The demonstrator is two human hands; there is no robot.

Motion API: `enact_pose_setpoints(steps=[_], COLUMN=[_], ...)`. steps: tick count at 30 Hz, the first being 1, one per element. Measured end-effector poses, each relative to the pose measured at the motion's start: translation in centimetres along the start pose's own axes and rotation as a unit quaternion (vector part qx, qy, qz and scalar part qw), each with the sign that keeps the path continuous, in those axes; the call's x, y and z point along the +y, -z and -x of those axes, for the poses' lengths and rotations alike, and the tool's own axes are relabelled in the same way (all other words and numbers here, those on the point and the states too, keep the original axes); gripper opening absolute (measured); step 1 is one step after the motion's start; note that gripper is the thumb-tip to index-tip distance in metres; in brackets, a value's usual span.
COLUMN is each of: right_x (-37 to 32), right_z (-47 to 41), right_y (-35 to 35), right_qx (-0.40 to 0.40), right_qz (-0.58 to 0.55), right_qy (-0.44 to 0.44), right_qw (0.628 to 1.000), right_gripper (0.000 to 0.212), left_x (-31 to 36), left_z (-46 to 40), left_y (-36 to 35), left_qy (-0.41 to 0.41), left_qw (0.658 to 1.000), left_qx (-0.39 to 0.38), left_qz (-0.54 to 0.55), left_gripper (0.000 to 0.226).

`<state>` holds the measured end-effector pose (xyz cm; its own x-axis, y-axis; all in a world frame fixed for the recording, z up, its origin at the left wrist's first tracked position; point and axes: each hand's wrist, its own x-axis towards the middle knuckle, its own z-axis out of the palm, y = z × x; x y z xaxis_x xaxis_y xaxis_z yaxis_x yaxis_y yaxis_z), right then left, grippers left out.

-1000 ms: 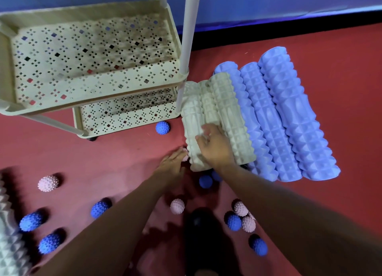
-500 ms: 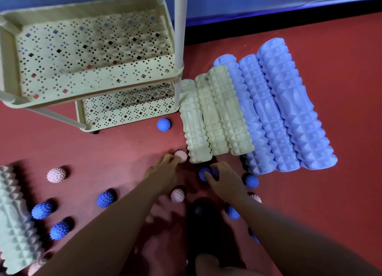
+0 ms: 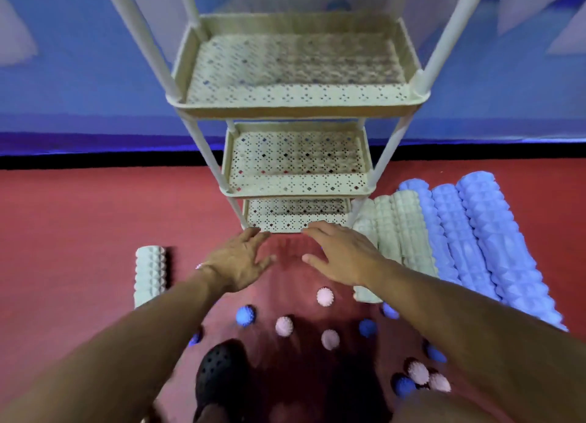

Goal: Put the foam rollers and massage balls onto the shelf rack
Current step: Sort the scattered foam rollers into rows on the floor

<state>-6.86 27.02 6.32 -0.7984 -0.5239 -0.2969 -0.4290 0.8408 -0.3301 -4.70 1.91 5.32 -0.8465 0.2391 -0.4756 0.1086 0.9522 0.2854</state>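
Note:
A cream shelf rack (image 3: 298,104) with three perforated tiers stands ahead on the red floor, all tiers bare. Cream foam rollers (image 3: 402,232) lie side by side right of the rack, with blue foam rollers (image 3: 482,232) beyond them. One pale roller (image 3: 149,273) lies alone at the left. Pink spiky balls (image 3: 325,296) and blue spiky balls (image 3: 244,315) are scattered on the floor below my arms. My left hand (image 3: 237,264) and my right hand (image 3: 342,254) hover with fingers spread in front of the lowest tier, holding nothing.
A blue wall with a black skirting strip (image 3: 95,161) runs behind the rack. My black perforated shoe (image 3: 222,375) is on the floor at the bottom centre, among the balls.
The view has swung up, so the rack now stands centred ahead. Both hands left the rollers and balls on the floor and rose, spread, in front of the lowest tier.

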Motion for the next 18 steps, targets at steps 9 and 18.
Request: enact_pose_setpoints(steps=[9, 18], right_x=[-15.8, -24.5], right_z=[-6.8, -11.0], right_y=[1.0, -7.7], right_qx=[-0.026, -0.106], right_qz=[0.073, 0.076], right_qy=[0.113, 0.142], right_qw=[0.991, 0.981], right_gripper=[0.065, 0.065], left_x=[-18.9, -25.6], left_z=[14.9, 16.6], left_y=[5.0, -10.4], left_qy=[0.182, 0.356], left_qw=[0.975, 0.882], left_qx=[0.099, 0.035], left_qz=[0.079, 0.308], left_gripper=[0.065, 0.069])
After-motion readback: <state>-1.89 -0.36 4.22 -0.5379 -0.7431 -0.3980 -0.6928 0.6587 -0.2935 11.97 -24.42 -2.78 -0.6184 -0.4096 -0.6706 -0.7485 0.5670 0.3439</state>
